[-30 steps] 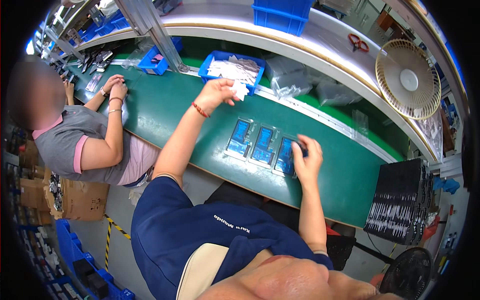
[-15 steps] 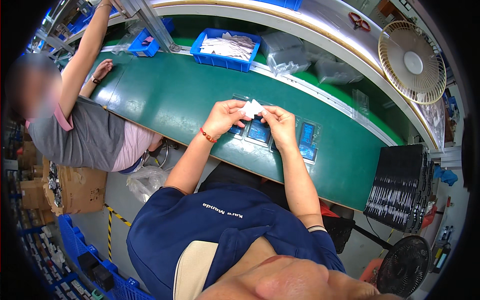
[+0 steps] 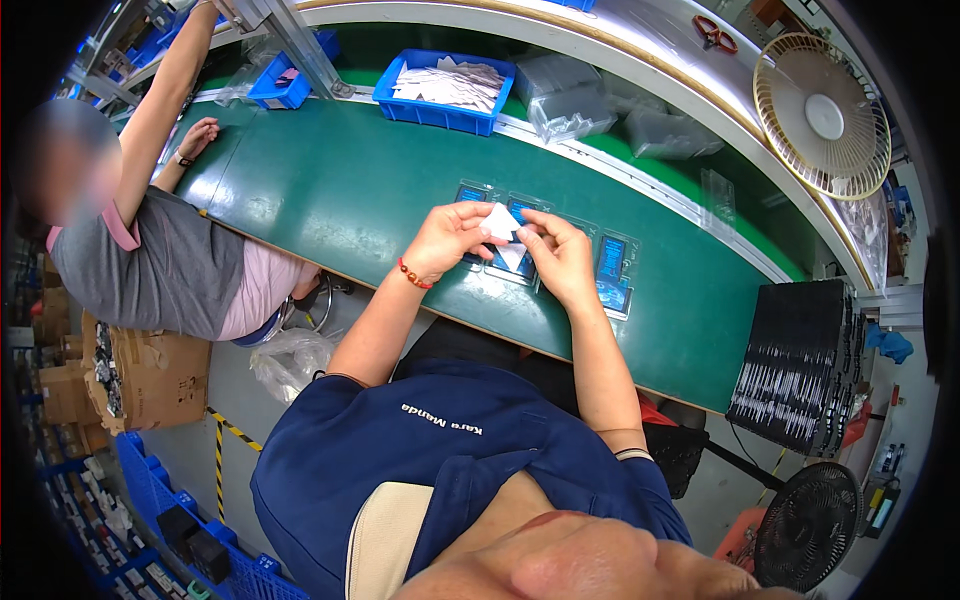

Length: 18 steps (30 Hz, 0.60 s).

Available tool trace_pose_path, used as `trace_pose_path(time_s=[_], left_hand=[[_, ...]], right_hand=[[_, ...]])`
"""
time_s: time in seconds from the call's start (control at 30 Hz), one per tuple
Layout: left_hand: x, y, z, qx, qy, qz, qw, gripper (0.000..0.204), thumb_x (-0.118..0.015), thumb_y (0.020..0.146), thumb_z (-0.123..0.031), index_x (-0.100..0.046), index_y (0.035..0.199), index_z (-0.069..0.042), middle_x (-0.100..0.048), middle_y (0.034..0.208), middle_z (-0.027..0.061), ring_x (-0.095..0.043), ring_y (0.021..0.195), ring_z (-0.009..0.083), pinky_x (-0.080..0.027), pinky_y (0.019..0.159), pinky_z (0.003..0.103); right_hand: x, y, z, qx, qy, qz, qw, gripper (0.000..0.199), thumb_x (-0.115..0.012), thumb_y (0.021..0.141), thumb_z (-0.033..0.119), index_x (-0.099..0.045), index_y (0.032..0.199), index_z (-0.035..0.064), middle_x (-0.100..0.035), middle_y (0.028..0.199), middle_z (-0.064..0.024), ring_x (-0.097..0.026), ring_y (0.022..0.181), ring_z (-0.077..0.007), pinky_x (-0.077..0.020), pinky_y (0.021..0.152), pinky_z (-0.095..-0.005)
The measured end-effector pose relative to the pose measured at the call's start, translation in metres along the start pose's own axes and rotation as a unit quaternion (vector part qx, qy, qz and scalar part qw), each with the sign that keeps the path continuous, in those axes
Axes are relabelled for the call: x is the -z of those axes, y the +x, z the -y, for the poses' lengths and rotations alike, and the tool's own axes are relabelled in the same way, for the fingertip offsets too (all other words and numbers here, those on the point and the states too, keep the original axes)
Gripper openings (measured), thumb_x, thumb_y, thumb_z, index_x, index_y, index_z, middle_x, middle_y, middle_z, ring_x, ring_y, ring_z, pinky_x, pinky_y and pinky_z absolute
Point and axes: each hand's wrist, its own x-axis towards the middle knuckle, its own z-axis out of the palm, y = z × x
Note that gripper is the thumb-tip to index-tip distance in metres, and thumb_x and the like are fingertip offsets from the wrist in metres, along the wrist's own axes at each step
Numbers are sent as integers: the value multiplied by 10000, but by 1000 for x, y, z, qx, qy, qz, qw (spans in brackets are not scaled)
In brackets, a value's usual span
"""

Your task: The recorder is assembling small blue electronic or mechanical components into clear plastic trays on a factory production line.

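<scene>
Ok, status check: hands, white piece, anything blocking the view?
Left hand pinching white piece. Right hand close beside it, contact unclear. Piece above blue packs; both hands partly hide some packs.

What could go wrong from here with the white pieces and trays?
1. The small white flat piece in the left hand might slip and drop.
2. A second white flat piece shows just below, by the right hand; whether it is held is unclear, and a brush could shift it.
3. In this view both hands overlap some blue-faced rectangular items in clear plastic trays on the green table, so a tray might get nudged.
</scene>
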Motion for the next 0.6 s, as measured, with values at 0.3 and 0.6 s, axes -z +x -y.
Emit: trace_pose_path(time_s=[0.3,0.6], left_hand=[[3,-3,3,1,123,-36,992,313,-529,908,42,-550,1220,38,-670,1018,129,-677,855,168,-567,677,255],[24,-14,8,-340,627,-142,686,203,-604,745,-22,-689,926,-53,-671,915,70,-636,825,272,-530,722,391]], right_hand=[[30,-23,-1,84,-108,-133,982,101,-658,816,26,-691,911,14,-665,780,-71,-590,632,-147,-469,573,-273],[48,-56,-12,263,-403,-48,876,266,-761,697,127,-668,931,40,-632,1036,-97,-562,873,-269,-463,744,-381]])
